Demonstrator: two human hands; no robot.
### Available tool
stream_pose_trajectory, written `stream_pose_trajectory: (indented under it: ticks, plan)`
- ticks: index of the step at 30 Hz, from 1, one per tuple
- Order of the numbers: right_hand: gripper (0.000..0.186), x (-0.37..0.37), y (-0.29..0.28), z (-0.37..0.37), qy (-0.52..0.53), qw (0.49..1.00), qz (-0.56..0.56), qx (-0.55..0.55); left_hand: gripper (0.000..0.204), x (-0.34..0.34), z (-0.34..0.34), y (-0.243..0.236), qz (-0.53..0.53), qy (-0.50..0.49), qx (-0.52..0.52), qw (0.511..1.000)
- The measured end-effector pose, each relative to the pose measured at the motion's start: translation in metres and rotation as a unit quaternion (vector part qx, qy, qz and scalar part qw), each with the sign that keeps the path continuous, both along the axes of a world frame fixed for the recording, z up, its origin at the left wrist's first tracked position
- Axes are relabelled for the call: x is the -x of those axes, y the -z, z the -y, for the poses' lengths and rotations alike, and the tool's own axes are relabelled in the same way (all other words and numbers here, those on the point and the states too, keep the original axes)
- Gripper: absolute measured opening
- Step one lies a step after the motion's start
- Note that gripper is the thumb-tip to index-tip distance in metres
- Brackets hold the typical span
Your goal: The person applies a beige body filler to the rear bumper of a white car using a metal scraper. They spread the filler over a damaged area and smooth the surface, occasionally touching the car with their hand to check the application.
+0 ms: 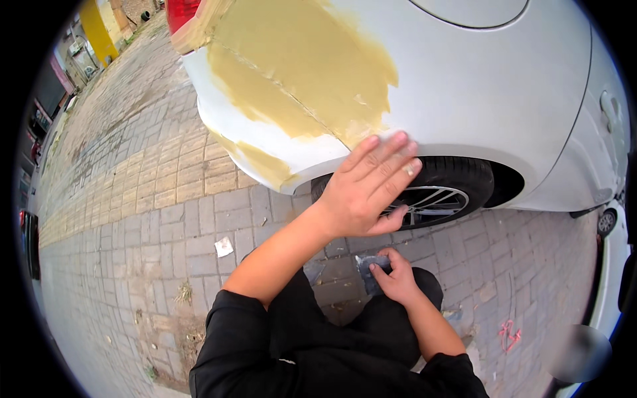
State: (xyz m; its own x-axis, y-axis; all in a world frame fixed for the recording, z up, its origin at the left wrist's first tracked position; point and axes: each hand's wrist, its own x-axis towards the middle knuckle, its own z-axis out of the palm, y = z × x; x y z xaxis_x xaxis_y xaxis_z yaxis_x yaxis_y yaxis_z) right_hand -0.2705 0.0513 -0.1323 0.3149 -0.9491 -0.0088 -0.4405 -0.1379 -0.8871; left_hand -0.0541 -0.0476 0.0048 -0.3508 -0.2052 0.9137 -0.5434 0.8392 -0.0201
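Note:
My left hand (368, 186) lies with fingers stretched out over the lower rear corner of a white car (484, 93), at the edge of the wheel arch just below a large tan patch of filler (298, 60) crossed by a seam. The black tyre (464, 179) and silver-spoked wheel show behind it. Low over my lap, my right hand (395, 278) grips a thin dark grey sheet (368, 272) between thumb and fingers. A smaller tan patch (259, 159) marks the bumper, and a red tail light (182, 12) edged with tape shows above.
Grey and yellow paving (152, 245) surrounds my knees, with a white scrap (223, 246), weeds and red marks on it. Another white car (614, 245) is at the right edge. A yellow post (99, 30) and shopfronts line the upper left.

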Motion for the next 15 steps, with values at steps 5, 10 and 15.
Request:
stream_pose_trajectory:
  ticks: [5, 10, 15]
  plan:
    - [0.024, -0.003, -0.040, 0.025, 0.073, 0.986, 0.133, 0.075, 0.056, -0.026, -0.013, 0.011, -0.156, -0.004, 0.009, 0.988]
    - [0.024, -0.048, -0.150, 0.061, 0.043, 0.938, 0.285, 0.194, 0.064, -0.017, 0.007, 0.021, -0.196, -0.196, -0.007, 0.961]
    - [0.028, -0.090, -0.169, 0.089, 0.086, 0.919, 0.313, 0.224, 0.055, -0.029, 0.021, 0.040, -0.215, -0.144, 0.014, 0.966]
